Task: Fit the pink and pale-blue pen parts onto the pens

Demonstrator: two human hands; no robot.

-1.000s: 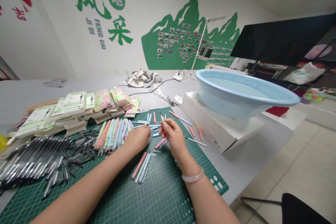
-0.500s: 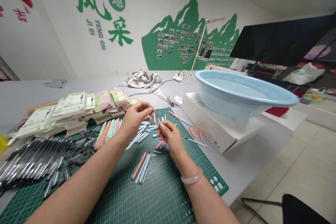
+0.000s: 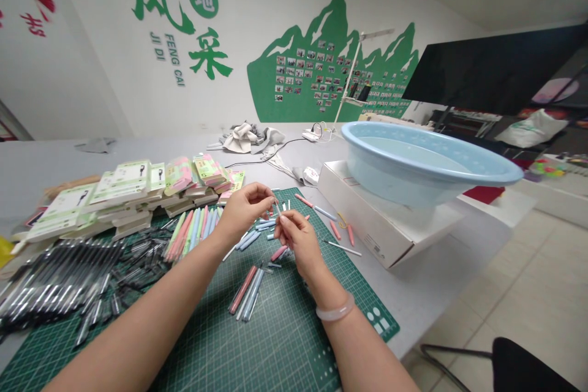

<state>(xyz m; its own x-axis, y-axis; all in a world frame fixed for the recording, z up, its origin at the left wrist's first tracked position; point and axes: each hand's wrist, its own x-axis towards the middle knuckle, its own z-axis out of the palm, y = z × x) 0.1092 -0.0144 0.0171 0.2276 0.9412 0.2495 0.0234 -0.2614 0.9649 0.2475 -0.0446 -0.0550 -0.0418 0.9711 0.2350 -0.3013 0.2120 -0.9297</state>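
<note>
From my remote seat I see the green cutting mat [image 3: 294,337] spread below; over it my left hand [image 3: 245,209] pinches narrow, my right hand [image 3: 299,239] curls in just beside, near the loose blue pens [image 3: 248,240], and there, slanting between both sets of fingertips, they hold the slim pen piece [image 3: 277,209].

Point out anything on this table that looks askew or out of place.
The blue basin looks odd: it sits on a white box, its broad rim reaching well past the box's right side. A thin white stick also lies askew, straddling the green mat's right edge. I see no clear spill or damage.
</note>
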